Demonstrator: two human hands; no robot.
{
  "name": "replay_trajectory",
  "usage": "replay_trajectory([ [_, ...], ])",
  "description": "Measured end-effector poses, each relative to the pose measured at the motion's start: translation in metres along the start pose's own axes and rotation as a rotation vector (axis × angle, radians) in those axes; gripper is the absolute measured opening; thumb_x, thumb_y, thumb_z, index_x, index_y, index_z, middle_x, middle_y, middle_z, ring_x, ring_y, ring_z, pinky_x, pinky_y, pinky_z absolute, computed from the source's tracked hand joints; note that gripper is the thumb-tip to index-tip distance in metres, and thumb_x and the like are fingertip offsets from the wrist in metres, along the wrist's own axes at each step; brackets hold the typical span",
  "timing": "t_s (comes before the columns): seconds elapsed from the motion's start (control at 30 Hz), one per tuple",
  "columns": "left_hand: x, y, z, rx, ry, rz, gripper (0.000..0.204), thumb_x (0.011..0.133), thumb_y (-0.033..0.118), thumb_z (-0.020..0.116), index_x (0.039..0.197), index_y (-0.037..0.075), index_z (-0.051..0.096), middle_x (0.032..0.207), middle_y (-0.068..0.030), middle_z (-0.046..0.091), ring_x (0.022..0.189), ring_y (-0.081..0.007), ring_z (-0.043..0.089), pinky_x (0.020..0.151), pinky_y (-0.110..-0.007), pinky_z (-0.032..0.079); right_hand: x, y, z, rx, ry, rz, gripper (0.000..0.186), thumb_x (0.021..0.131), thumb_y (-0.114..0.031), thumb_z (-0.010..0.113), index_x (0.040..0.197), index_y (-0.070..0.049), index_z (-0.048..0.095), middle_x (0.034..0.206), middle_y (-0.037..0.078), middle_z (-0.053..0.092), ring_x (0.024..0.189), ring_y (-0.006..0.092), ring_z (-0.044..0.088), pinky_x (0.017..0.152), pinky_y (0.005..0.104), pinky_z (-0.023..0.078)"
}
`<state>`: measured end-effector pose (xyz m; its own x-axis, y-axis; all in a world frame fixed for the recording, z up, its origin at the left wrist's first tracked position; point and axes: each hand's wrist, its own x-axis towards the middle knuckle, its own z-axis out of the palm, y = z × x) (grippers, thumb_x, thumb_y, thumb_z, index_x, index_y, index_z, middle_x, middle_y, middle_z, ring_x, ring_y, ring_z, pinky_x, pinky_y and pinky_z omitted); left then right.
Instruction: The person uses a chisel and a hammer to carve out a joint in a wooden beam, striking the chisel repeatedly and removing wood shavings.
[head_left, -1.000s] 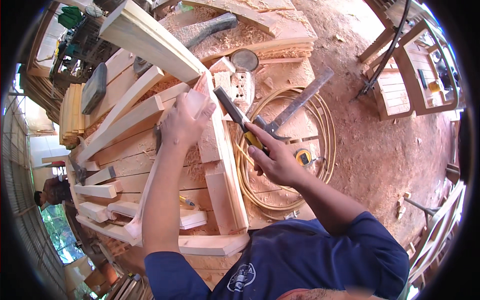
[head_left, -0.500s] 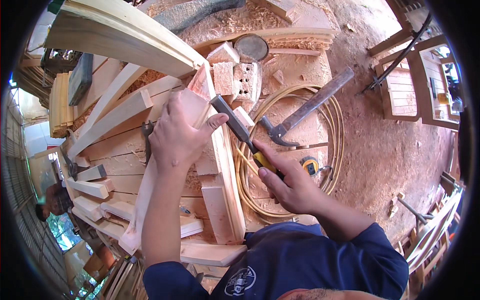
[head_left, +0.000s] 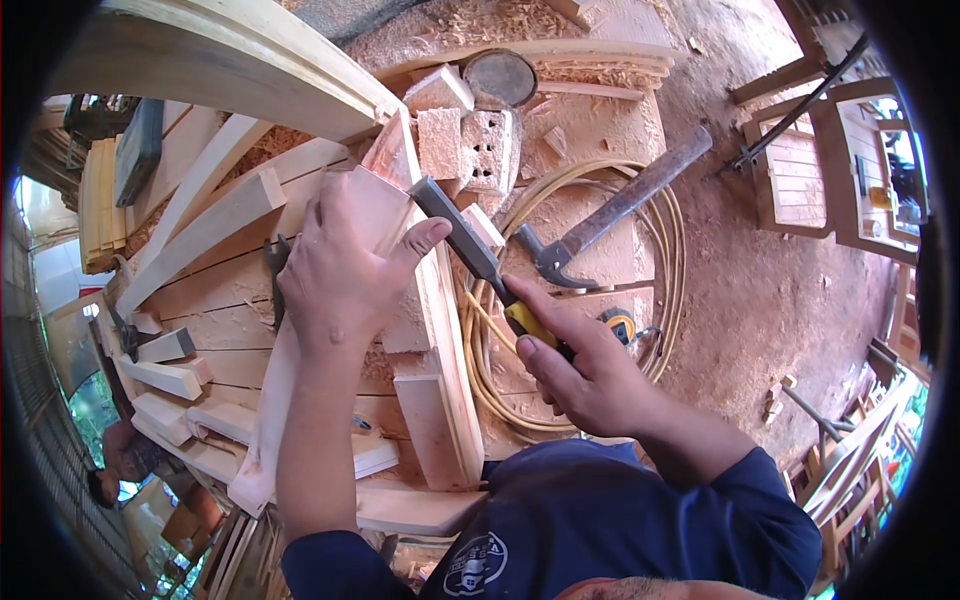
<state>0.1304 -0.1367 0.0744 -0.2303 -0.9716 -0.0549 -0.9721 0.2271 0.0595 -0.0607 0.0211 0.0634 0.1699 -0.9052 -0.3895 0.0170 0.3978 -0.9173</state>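
In my right hand (head_left: 590, 365) is a chisel (head_left: 465, 240) with a yellow and black handle, the fingers wrapped round it. Its flat steel blade slants up and left, and the tip lies at the edge of a pale wooden piece (head_left: 385, 205). My left hand (head_left: 345, 265) grips that piece from above, thumb stretched toward the blade; its fingertips are partly hidden. Beyond the tip, a reddish wooden end (head_left: 397, 150) juts up. A long grooved wooden rail (head_left: 450, 370) runs from beneath the work toward my body.
Right of the chisel, a claw hammer (head_left: 630, 205) lies across a coiled yellow hose (head_left: 675, 270), near a tape measure (head_left: 618, 325). A hollow brick (head_left: 490, 150) and a round tin (head_left: 502, 78) stand beyond. A large beam (head_left: 230, 70) crosses the upper left. Another person (head_left: 130, 450) is at far left.
The view has shifted slightly, so the bench and wood sit a little further left. Both hands keep their grips, and the chisel tip stays at the wood's edge.
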Motion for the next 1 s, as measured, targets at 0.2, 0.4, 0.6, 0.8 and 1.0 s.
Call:
replay_trajectory([
  [0.2, 0.003, 0.002, -0.004, -0.081, -0.150, -0.076, 0.107, 0.076, 0.084, 0.066, 0.143, 0.003, 0.048, 0.130, -0.0277, 0.062, 0.120, -0.0468, 0.061, 0.099, -0.054, 0.049, 0.015, -0.003, 0.005, -0.003, 0.026, -0.007, 0.056, 0.108, -0.014, 0.050, 0.161, -0.010, 0.032, 0.077, -0.004, 0.053, 0.060, 0.0038, 0.052, 0.056, 0.0236, 0.046],
  [0.4, -0.001, -0.002, 0.005, -0.047, -0.019, -0.006, 0.097, 0.075, 0.084, 0.065, 0.131, 0.005, 0.052, 0.121, -0.0243, 0.066, 0.108, -0.0459, 0.067, 0.088, -0.054, 0.054, 0.011, -0.021, 0.000, 0.030, 0.023, 0.106, 0.053, 0.106, -0.014, 0.054, 0.154, 0.000, 0.039, 0.127, 0.025, 0.066, 0.123, 0.0286, 0.064, 0.104, 0.0380, 0.047],
  [0.6, 0.001, -0.003, 0.003, -0.032, 0.046, 0.038, 0.099, 0.075, 0.085, 0.065, 0.133, 0.006, 0.052, 0.120, -0.0237, 0.067, 0.107, -0.0462, 0.067, 0.089, -0.055, 0.054, 0.011, -0.026, -0.003, 0.067, 0.002, 0.163, 0.052, 0.106, -0.014, 0.054, 0.154, 0.000, 0.040, 0.125, 0.024, 0.066, 0.121, 0.0264, 0.062, 0.103, 0.0372, 0.047],
  [0.8, 0.001, -0.004, 0.003, -0.014, 0.045, 0.018, 0.101, 0.076, 0.086, 0.062, 0.135, 0.004, 0.052, 0.119, -0.0258, 0.067, 0.107, -0.0468, 0.068, 0.088, -0.055, 0.054, 0.007, -0.031, -0.003, 0.069, -0.002, 0.160, 0.051, 0.106, -0.015, 0.054, 0.153, 0.001, 0.041, 0.121, 0.023, 0.067, 0.115, 0.0248, 0.062, 0.100, 0.0370, 0.048],
  [1.0, 0.001, -0.002, 0.000, -0.041, -0.135, -0.085, 0.106, 0.078, 0.085, 0.063, 0.143, 0.003, 0.050, 0.132, -0.0271, 0.063, 0.120, -0.0468, 0.062, 0.100, -0.054, 0.050, 0.010, -0.029, -0.002, 0.071, 0.001, 0.161, 0.051, 0.106, -0.015, 0.054, 0.152, 0.002, 0.042, 0.116, 0.022, 0.068, 0.110, 0.0232, 0.063, 0.098, 0.0368, 0.049],
])
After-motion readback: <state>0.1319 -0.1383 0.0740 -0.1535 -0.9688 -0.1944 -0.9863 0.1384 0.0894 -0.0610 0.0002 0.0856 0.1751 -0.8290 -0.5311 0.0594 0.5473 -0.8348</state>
